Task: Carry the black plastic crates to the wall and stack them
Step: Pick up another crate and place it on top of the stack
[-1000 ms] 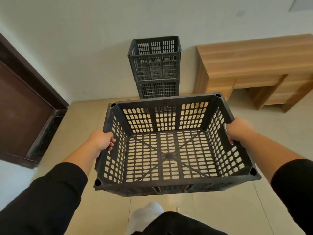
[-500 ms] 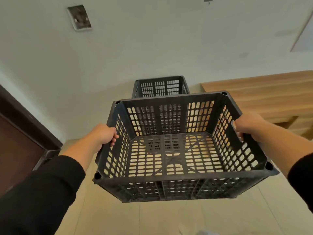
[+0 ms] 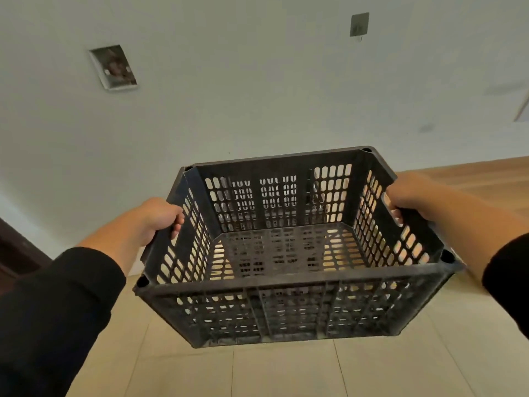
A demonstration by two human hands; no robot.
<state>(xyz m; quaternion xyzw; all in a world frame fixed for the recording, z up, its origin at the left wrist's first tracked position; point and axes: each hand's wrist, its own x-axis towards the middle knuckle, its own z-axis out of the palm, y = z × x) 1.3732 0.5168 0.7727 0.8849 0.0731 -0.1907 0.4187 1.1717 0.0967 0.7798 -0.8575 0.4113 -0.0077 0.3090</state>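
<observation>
Two hands: both were on the one black crate [image 3: 289, 247], carrying it clear of the tiled floor [image 3: 286, 371].
Left hand: the left hand [image 3: 156, 217] was curled shut over the crate's left rim, fingers hooked through the side wall.
Right hand: the right hand [image 3: 406, 196] was closed round the right rim at the handle slot, gripping firmly.
Crate: it hung in the air between the arms, open side up, empty, its near wall tipped a little downward, close in front of the white wall [image 3: 257, 96].
Below the crate: through the slotted bottom and far wall more dark lattice showed, likely another crate beneath, though it was too broken up by the slots to be certain.
Surroundings: a wooden worktop [image 3: 472, 179] sat off to the right behind the right hand; a small plate [image 3: 113, 67] and a hook [image 3: 359, 24] were fixed on the wall.
Progress: by my reading the carry was nearly over and the crate had reached the wall.
Left to do: lowering it squarely, corners lined up, then letting go; whether further crates waited elsewhere could not be told.
</observation>
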